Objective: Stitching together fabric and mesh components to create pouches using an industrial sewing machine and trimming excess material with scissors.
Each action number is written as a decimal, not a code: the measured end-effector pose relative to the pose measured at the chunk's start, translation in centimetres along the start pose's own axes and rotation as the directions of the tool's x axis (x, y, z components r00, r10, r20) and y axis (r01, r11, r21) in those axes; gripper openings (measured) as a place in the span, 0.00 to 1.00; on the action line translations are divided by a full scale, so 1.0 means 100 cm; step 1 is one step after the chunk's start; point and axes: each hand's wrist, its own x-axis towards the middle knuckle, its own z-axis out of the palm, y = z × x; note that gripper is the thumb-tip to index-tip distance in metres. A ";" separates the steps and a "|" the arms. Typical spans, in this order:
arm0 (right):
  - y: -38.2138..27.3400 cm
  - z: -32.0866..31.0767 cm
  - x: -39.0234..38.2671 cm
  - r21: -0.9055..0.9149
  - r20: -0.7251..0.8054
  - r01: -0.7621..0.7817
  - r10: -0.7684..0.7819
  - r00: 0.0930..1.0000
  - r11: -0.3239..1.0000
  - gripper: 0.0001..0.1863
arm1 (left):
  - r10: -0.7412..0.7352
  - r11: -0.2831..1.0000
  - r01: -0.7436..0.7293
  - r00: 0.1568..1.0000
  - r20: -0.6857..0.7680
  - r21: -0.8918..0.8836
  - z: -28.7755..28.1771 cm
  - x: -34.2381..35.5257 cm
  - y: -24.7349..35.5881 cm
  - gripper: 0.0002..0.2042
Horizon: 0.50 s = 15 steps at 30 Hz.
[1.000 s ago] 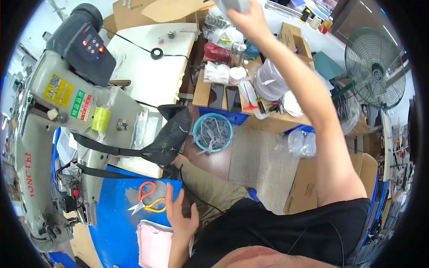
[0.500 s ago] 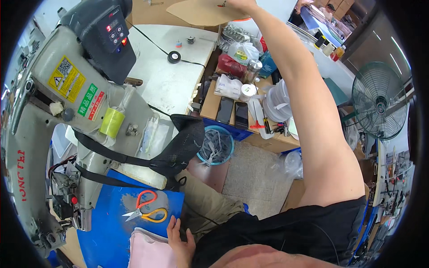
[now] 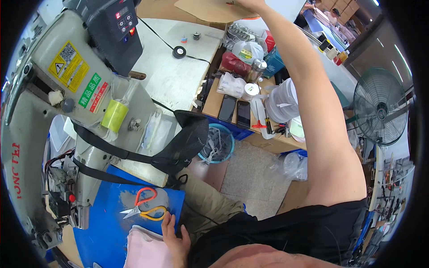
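Observation:
My left hand (image 3: pixel 175 239) lies at the lower edge of the view, fingers apart, beside a stack of pale pink fabric (image 3: pixel 146 250). One fingertip reaches the yellow handle loop of scissors (image 3: pixel 144 207). These scissors, with one orange and one yellow loop, lie slightly spread on a blue work surface (image 3: pixel 100 228). My right arm stretches far up across the view. At the top edge, my right hand (image 3: pixel 253 3) is by a tan flat panel (image 3: pixel 210 10) with a rounded edge. The frame cuts off its fingers, so its grip is hidden.
A grey sewing machine (image 3: pixel 33 98) fills the left, with a black mesh bag (image 3: pixel 190 140) hanging by straps. Under the right arm, a cardboard surface (image 3: pixel 219 103) carries phones, tools and containers. A blue bin (image 3: pixel 232 142) holds scraps; a fan (image 3: pixel 380 107) stands right.
The whole view has shifted slightly. My left hand's fingertips are now closer to the scissors' yellow loop. My right arm stays stretched out by the tan panel.

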 end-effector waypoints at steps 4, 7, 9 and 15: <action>0.005 -0.006 0.001 0.014 -0.006 -0.189 0.189 0.982 0.982 0.41 | 0.007 1.000 -0.007 1.000 -0.004 -0.009 0.002 -0.001 0.001 0.26; 0.009 -0.003 0.005 0.016 0.033 -0.136 0.135 0.990 0.991 0.40 | -0.006 1.000 0.006 1.000 0.001 -0.024 0.003 0.000 0.001 0.25; 0.014 0.002 0.008 -0.008 0.039 -0.077 0.078 0.996 0.997 0.41 | 0.003 1.000 -0.004 1.000 -0.005 -0.009 0.003 0.000 0.000 0.25; 0.028 0.003 0.010 -0.093 0.074 -0.069 0.076 0.994 0.993 0.40 | -0.016 1.000 0.016 1.000 -0.006 0.015 0.003 -0.001 -0.003 0.24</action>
